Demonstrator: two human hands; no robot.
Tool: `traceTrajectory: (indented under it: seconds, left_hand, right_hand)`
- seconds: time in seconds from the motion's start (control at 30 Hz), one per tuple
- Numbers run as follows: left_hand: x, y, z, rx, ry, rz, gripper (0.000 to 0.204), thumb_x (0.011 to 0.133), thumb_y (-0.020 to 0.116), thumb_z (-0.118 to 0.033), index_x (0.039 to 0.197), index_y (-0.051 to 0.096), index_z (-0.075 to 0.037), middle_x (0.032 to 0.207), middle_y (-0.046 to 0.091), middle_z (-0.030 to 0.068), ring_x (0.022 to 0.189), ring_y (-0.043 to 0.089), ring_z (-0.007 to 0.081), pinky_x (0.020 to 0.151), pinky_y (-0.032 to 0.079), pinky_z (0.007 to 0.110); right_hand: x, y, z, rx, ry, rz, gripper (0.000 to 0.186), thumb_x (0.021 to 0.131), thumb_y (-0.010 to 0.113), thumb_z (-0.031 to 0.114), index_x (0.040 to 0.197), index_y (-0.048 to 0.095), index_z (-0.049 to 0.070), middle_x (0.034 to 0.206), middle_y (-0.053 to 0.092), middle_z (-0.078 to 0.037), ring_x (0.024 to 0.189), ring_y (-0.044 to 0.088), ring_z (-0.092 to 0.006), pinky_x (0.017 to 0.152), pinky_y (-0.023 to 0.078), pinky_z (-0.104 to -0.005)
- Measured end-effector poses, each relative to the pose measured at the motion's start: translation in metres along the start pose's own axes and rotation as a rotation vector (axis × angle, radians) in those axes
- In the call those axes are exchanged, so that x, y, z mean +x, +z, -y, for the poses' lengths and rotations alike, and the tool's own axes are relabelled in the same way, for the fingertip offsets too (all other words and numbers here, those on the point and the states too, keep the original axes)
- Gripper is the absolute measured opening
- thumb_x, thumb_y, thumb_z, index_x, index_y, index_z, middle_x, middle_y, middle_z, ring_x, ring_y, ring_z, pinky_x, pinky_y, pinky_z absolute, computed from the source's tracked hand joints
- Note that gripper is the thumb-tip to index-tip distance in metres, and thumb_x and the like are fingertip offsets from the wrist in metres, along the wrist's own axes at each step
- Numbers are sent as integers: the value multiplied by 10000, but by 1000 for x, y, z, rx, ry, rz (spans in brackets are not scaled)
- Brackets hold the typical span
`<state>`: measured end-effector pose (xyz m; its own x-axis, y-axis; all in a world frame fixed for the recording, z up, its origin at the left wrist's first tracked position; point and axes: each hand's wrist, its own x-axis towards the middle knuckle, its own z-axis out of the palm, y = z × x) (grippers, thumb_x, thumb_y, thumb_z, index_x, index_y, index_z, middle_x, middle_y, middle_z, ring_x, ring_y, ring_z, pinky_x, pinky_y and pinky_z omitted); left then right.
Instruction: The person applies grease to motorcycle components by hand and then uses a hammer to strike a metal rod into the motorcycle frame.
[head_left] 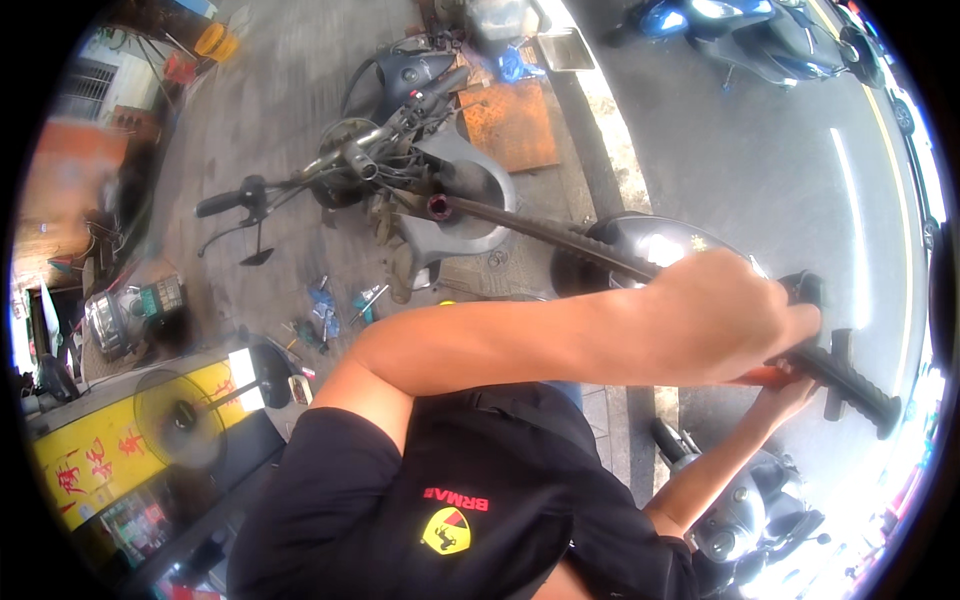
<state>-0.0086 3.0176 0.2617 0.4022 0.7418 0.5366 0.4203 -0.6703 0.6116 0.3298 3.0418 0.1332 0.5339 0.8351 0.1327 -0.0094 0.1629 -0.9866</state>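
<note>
The left hand [725, 315] curls its fingers round a long dark bar [560, 238], its far end over the stripped scooter [360, 160]. The right hand's [785, 402] finger state cannot be told. Levering seems underway; the next move likely needs steady force.
</note>
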Motion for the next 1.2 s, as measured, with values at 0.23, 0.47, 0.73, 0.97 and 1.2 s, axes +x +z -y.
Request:
traceTrajectory:
  seconds: [0.23, 0.47, 0.73, 0.97, 1.2]
  left_hand:
    - [-4, 11, 38, 169, -173, 4, 330, 732, 682, -103, 1045, 579, -79, 758, 641, 53, 640, 654, 224, 521, 514, 336]
    - [-6, 14, 58, 141, -194, -98, 411, 644, 718, -30, 1040, 619, -73, 809, 652, 78, 647, 639, 242, 548, 518, 319]
    - [-19, 9, 66, 162, -219, -124, 392, 636, 674, 39, 1018, 637, -40, 714, 632, 78, 595, 629, 229, 516, 486, 299]
    - [-56, -1, 83, 184, -407, -315, 249, 703, 657, 52, 936, 652, -36, 767, 662, 94, 627, 645, 183, 571, 494, 262]
    - [-64, -6, 88, 277, -637, -672, 123, 806, 677, -19, 924, 644, -15, 803, 679, 58, 723, 636, 92, 662, 484, 226]
  right_hand:
    - [40, 52, -12, 41, 9, 175, 200, 919, 526, 26, 1113, 524, -22, 1018, 550, -74, 817, 562, -125, 757, 502, -250]
    - [68, 75, -24, 8, 13, 268, 159, 848, 623, 24, 991, 559, 2, 617, 512, -16, 478, 460, -74, 444, 389, -210]
    - [62, 75, -25, -165, -77, 518, 192, 844, 644, 65, 1000, 570, -19, 618, 541, -29, 483, 475, -79, 472, 387, -214]
    - [43, 73, -16, -333, -161, 744, 251, 856, 641, 89, 1034, 564, -71, 538, 514, -26, 383, 478, -101, 389, 368, -217]
    - [10, 94, -7, -364, -15, 857, 155, 867, 588, 102, 883, 622, -48, 443, 522, -21, 355, 472, -102, 447, 369, -202]
